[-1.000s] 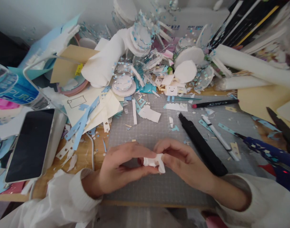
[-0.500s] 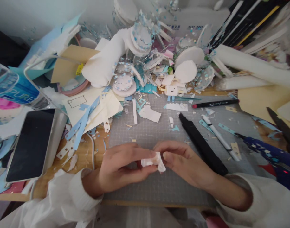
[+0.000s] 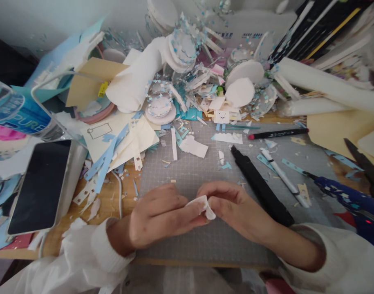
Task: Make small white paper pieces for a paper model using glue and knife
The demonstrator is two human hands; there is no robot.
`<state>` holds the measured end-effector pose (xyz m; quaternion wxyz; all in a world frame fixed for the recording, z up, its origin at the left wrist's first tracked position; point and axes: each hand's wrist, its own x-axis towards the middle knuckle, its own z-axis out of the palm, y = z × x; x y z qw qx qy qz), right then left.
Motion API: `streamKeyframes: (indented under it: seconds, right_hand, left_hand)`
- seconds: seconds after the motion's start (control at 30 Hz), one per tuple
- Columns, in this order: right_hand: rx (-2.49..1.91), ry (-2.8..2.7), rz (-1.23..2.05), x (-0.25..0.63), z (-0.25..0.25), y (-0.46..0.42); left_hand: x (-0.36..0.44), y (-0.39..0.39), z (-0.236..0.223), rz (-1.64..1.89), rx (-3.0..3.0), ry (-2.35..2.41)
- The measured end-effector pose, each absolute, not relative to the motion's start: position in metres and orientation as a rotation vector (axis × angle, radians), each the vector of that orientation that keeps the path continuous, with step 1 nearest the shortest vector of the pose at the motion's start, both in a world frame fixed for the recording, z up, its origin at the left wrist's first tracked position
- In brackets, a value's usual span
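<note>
Between my two hands, low over the grey cutting mat [image 3: 187,249], is a small folded piece of white paper [image 3: 210,213]. My left hand [image 3: 162,214] is closed on its left side, with the fingers laid across it and covering much of it. On the right edge, the thumb and fingers of my right hand [image 3: 236,210] pinch the same paper. Nearest to my right hand lies a thick black tool [image 3: 262,185], like a capped pen or cutter. A white pen [image 3: 281,175] rests beyond it.
A blue glue gun [image 3: 343,192] with a red light and dark scissors [image 3: 364,161] lie at right. On the left are a phone [image 3: 41,183] and a water bottle [image 3: 21,112]. Paper scraps [image 3: 194,146] and a little smiling paper figure [image 3: 221,117] sit ahead, before piled white discs [image 3: 159,108].
My left fingers have shifted and closed down over the white paper, with the thumb now pressed along it. The right hand has barely moved and keeps its pinch.
</note>
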<state>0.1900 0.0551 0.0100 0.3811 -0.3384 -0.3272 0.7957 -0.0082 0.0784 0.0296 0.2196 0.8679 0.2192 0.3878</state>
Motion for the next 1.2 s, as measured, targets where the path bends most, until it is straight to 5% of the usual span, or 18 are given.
streamKeyframes:
  seconds: [0.67, 1.2]
  right_hand:
    - [-0.93, -1.007, 1.899, 0.188, 0.01, 0.056]
    - [-1.062, -1.58, 1.433, 0.192, 0.018, 0.057]
  left_hand:
    - [-0.01, 0.081, 0.026, 1.03, 2.394, 0.392]
    - [-0.004, 0.074, 0.029, 0.829, 1.782, 0.855]
